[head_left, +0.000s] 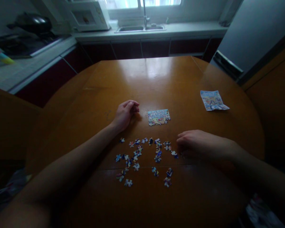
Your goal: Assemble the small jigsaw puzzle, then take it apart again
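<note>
A partly joined jigsaw puzzle (159,117) lies mid-table, its upper edge straight and its lower edge jagged. Just left of it my left hand (126,114) rests on its side, fingers loosely curled and thumb against them, with nothing visible in the grip. My right hand (196,143) is to the lower right of the puzzle, back upward and fingers bent down; its fingertips are mostly hidden. Close to those fingers is a loose puzzle piece (174,153). Several more puzzle pieces (136,158) are scattered between my forearms, some touching or overlapping.
A creased picture sheet (212,100) lies on the right of the wooden table (104,82). Beyond the table are a sink (130,29), a microwave (87,15) and a stove with a black wok (33,23). A fridge (256,34) stands at the right.
</note>
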`<state>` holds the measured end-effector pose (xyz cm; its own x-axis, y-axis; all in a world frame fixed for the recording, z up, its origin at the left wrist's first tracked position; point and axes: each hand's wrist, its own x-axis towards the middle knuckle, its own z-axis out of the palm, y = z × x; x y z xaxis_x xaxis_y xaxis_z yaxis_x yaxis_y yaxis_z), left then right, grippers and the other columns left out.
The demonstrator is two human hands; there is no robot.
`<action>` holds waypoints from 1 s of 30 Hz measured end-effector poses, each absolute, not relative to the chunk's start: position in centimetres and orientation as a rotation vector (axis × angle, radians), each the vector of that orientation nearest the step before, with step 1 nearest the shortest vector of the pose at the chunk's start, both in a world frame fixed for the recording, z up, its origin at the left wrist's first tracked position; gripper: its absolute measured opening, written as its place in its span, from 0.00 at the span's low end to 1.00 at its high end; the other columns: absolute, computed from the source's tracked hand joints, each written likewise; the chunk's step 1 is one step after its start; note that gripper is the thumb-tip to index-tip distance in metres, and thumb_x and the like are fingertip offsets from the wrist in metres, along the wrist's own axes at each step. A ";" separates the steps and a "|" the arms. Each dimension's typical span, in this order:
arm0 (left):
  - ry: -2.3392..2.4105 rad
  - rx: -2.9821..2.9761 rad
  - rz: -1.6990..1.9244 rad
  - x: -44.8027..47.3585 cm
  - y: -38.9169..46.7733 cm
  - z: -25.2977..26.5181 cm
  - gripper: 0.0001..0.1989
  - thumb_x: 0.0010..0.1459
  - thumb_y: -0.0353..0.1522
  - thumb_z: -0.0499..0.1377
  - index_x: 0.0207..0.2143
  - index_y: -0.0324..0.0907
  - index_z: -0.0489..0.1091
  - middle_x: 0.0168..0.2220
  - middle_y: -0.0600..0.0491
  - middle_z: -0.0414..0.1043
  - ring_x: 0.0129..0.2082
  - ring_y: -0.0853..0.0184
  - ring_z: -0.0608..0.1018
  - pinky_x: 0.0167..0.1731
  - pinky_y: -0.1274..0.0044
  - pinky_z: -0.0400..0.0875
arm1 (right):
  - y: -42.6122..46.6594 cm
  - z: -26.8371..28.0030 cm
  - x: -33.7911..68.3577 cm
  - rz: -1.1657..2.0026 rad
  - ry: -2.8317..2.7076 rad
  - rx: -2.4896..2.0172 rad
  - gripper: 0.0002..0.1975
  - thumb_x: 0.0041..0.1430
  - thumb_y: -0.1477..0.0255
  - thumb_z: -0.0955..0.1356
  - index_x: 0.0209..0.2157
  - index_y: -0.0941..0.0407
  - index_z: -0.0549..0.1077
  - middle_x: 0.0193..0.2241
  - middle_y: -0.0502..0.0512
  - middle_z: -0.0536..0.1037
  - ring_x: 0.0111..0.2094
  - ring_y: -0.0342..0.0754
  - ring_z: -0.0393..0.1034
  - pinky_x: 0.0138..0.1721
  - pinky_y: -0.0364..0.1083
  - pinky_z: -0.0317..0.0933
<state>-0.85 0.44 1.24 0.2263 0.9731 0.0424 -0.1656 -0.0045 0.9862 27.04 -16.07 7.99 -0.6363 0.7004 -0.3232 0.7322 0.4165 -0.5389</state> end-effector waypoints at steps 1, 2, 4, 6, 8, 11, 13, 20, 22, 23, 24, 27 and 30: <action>0.911 1.207 1.129 -0.8 0.4 1.3 0.10 0.62 0.30 0.55 0.30 0.38 0.74 0.25 0.53 0.71 0.24 0.74 0.74 0.25 0.84 0.69 | -15.9 8.0 27.0 -1.020 2.627 1.344 0.05 0.59 0.78 0.69 0.30 0.55 0.75 0.32 0.52 0.76 0.33 0.45 0.69 0.36 0.45 0.61; 0.913 1.210 1.128 -0.8 0.4 1.3 0.10 0.63 0.30 0.55 0.31 0.38 0.73 0.25 0.53 0.71 0.25 0.74 0.74 0.25 0.84 0.69 | -15.7 7.9 26.9 -1.010 2.661 1.373 0.06 0.60 0.78 0.68 0.31 0.55 0.75 0.33 0.52 0.76 0.33 0.45 0.69 0.36 0.45 0.61; 0.924 1.216 1.126 -0.7 0.4 1.4 0.10 0.63 0.30 0.55 0.31 0.38 0.73 0.26 0.53 0.71 0.25 0.74 0.74 0.25 0.83 0.69 | -15.3 7.5 26.6 -0.987 2.744 1.438 0.07 0.63 0.76 0.66 0.32 0.55 0.76 0.34 0.53 0.76 0.34 0.45 0.69 0.36 0.45 0.61; 0.930 1.219 1.129 -0.7 0.4 1.4 0.10 0.63 0.30 0.55 0.31 0.38 0.73 0.25 0.53 0.70 0.24 0.74 0.74 0.25 0.83 0.69 | -15.1 7.1 26.2 -0.958 2.804 1.493 0.07 0.64 0.75 0.66 0.34 0.55 0.76 0.35 0.53 0.76 0.34 0.45 0.69 0.36 0.44 0.61; 0.926 1.216 1.133 -0.7 0.3 1.4 0.10 0.63 0.30 0.55 0.30 0.38 0.73 0.25 0.53 0.70 0.24 0.74 0.74 0.24 0.83 0.68 | -15.0 6.7 25.7 -0.933 2.815 1.521 0.06 0.64 0.74 0.67 0.34 0.55 0.76 0.35 0.53 0.76 0.33 0.44 0.68 0.35 0.44 0.61; 0.905 1.210 1.135 -0.7 0.4 1.3 0.10 0.63 0.29 0.55 0.30 0.38 0.74 0.25 0.53 0.71 0.24 0.74 0.74 0.24 0.84 0.68 | -15.3 6.3 25.0 -0.895 2.799 1.489 0.07 0.64 0.73 0.67 0.32 0.56 0.75 0.34 0.53 0.75 0.33 0.44 0.67 0.35 0.44 0.60; 0.895 1.216 1.139 -0.7 0.4 1.3 0.10 0.63 0.29 0.55 0.30 0.38 0.74 0.25 0.53 0.71 0.24 0.74 0.73 0.24 0.83 0.68 | -15.5 6.1 24.7 -0.881 2.800 1.444 0.07 0.64 0.73 0.66 0.31 0.56 0.74 0.33 0.53 0.75 0.33 0.44 0.67 0.35 0.44 0.59; 0.916 1.235 1.124 -0.6 0.3 1.2 0.10 0.63 0.30 0.55 0.30 0.39 0.73 0.25 0.53 0.70 0.24 0.74 0.73 0.24 0.83 0.68 | -15.2 5.3 25.1 -0.818 2.828 1.504 0.07 0.64 0.73 0.66 0.31 0.55 0.74 0.32 0.53 0.76 0.33 0.45 0.68 0.35 0.44 0.59; 0.910 1.236 1.128 -0.6 0.4 1.1 0.10 0.63 0.31 0.55 0.30 0.38 0.73 0.25 0.53 0.70 0.24 0.74 0.73 0.24 0.83 0.68 | -15.0 5.1 25.2 -0.790 2.820 1.604 0.07 0.64 0.73 0.66 0.31 0.55 0.75 0.33 0.53 0.76 0.33 0.46 0.69 0.35 0.45 0.60; 0.905 1.239 1.127 -0.7 0.4 1.1 0.10 0.63 0.31 0.55 0.30 0.38 0.73 0.25 0.53 0.70 0.24 0.73 0.73 0.24 0.83 0.68 | -14.9 5.0 25.2 -0.782 2.812 1.662 0.07 0.64 0.72 0.66 0.32 0.55 0.75 0.33 0.54 0.77 0.34 0.46 0.70 0.35 0.45 0.60; 0.900 1.242 1.126 -0.7 0.5 1.0 0.10 0.63 0.32 0.56 0.31 0.38 0.73 0.25 0.53 0.70 0.24 0.73 0.74 0.24 0.83 0.68 | -14.8 5.0 25.2 -0.781 2.804 1.721 0.07 0.64 0.72 0.66 0.32 0.55 0.75 0.33 0.54 0.77 0.34 0.47 0.70 0.36 0.45 0.60; 0.888 1.240 1.122 -0.7 0.5 1.0 0.09 0.62 0.31 0.56 0.31 0.38 0.74 0.25 0.53 0.71 0.25 0.73 0.74 0.24 0.83 0.68 | -14.8 5.0 25.1 -0.828 2.787 1.858 0.07 0.64 0.71 0.66 0.32 0.55 0.76 0.33 0.56 0.78 0.35 0.48 0.71 0.36 0.46 0.62; 0.890 1.234 1.123 -0.7 0.4 1.0 0.10 0.63 0.31 0.55 0.31 0.38 0.74 0.25 0.53 0.71 0.25 0.74 0.74 0.24 0.83 0.68 | -14.7 5.1 25.0 -0.862 2.779 1.957 0.09 0.65 0.70 0.66 0.32 0.55 0.75 0.33 0.56 0.78 0.34 0.48 0.71 0.36 0.48 0.63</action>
<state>-0.72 0.43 1.03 0.2454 0.9674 0.0626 -0.1596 -0.0233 0.9869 24.99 -14.73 5.10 -0.3316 0.9433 0.0175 0.7679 0.2806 -0.5758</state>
